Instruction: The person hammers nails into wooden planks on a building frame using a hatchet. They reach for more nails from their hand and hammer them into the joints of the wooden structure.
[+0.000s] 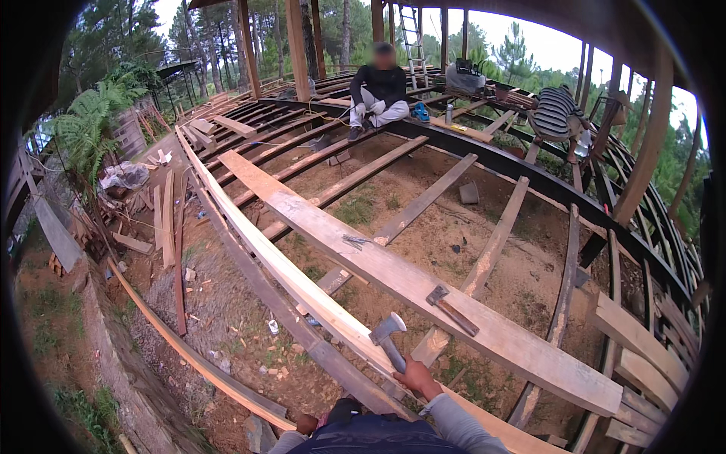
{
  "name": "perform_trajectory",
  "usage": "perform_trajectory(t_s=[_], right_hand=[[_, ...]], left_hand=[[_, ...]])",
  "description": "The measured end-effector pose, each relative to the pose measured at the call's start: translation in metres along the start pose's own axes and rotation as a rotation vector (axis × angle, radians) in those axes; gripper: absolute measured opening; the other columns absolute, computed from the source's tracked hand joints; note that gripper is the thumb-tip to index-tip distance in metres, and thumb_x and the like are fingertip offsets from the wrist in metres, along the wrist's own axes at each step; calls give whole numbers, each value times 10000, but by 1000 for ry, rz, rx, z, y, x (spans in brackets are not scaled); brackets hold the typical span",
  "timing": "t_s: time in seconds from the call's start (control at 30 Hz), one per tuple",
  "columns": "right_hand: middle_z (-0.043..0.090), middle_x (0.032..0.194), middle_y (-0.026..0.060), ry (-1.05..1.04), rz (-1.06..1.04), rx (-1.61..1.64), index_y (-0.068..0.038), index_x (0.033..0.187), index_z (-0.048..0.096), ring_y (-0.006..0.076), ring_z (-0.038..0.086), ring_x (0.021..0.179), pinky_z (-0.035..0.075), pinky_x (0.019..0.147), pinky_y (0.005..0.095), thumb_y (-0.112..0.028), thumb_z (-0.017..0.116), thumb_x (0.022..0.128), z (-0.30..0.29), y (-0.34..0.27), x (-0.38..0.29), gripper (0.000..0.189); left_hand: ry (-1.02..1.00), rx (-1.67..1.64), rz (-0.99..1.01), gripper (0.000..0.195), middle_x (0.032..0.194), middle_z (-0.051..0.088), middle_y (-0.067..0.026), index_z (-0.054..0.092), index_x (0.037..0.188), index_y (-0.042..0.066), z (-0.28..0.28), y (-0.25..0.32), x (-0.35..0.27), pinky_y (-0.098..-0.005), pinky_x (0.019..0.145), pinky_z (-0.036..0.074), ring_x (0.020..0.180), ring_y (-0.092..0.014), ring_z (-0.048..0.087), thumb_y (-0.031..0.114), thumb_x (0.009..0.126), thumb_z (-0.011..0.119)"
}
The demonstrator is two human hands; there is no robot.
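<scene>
My right hand (418,377) grips the grey handle of a hatchet (387,331), its bright blade edge facing away to the right. The hatchet is over a long pale timber (317,298) that runs beside a dark, weathered beam (272,309). My left hand (307,424) is low beside my body; its fingers are too hidden to read. To the right, a wide plank (374,264) lies across the joists. On it rest a hammer (454,311) with a wooden handle and a small pile of nails (356,242).
Open joists (499,232) span bare earth. A person (379,93) sits on the frame ahead; another person (558,116) crouches at the far right. Short boards (641,340) lie at the right. A ladder (414,45) stands behind, and wooden posts (646,147) rise around.
</scene>
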State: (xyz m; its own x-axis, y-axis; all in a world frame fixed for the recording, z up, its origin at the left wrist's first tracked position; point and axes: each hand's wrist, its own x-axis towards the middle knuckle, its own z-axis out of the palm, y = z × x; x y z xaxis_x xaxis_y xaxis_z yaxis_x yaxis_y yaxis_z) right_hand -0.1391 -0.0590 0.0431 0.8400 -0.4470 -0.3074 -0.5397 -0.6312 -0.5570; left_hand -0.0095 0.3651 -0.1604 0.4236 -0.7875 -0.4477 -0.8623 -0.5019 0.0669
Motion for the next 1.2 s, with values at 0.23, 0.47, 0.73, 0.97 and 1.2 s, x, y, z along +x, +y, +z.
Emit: perform_trajectory(t_s=[0.23, 0.47, 0.73, 0.97, 1.2], right_hand=[[712, 1006, 264, -26, 76, -13, -26, 1341, 523, 421, 703, 925, 555, 848, 506, -428, 778, 798, -1, -3, 2, 722], [708, 1027, 268, -13, 63, -33, -49, 1355, 518, 420, 699, 951, 549, 868, 513, -420, 775, 799, -12, -12, 2, 716], [711, 1060, 246, -56, 136, -52, -66, 1330, 535, 407, 699, 980, 557, 866, 507, -444, 766, 786, -15, -17, -2, 702], [726, 1040, 215, -53, 101, -6, -70, 1304, 559, 389, 709, 956, 561, 855, 489, -464, 773, 772, -24, -15, 2, 696], [730, 1029, 206, -31, 88, -13, -79, 1284, 567, 374, 711, 957, 561, 843, 473, -476, 789, 758, -10, -4, 3, 695]], left_hand=[[-76, -114, -102, 410, 966, 756, -111, 781, 997, 142, 5, 0, -3, -448, 853, 566, 942, -312, 726, 456, 792, 617], [41, -84, -102, 252, 895, 751, -123, 785, 872, 182, -2, -3, 5, -486, 746, 576, 821, -325, 735, 342, 828, 596], [73, -435, -147, 344, 948, 733, -207, 797, 969, 164, -26, -14, 11, -457, 837, 564, 916, -386, 709, 410, 923, 562], [26, -733, -429, 423, 934, 722, -250, 776, 831, 51, -35, -10, 26, -479, 826, 536, 943, -388, 716, 452, 837, 643], [-25, -708, -491, 442, 938, 717, -277, 758, 918, 9, -47, -6, 35, -486, 860, 532, 969, -424, 702, 424, 831, 634]])
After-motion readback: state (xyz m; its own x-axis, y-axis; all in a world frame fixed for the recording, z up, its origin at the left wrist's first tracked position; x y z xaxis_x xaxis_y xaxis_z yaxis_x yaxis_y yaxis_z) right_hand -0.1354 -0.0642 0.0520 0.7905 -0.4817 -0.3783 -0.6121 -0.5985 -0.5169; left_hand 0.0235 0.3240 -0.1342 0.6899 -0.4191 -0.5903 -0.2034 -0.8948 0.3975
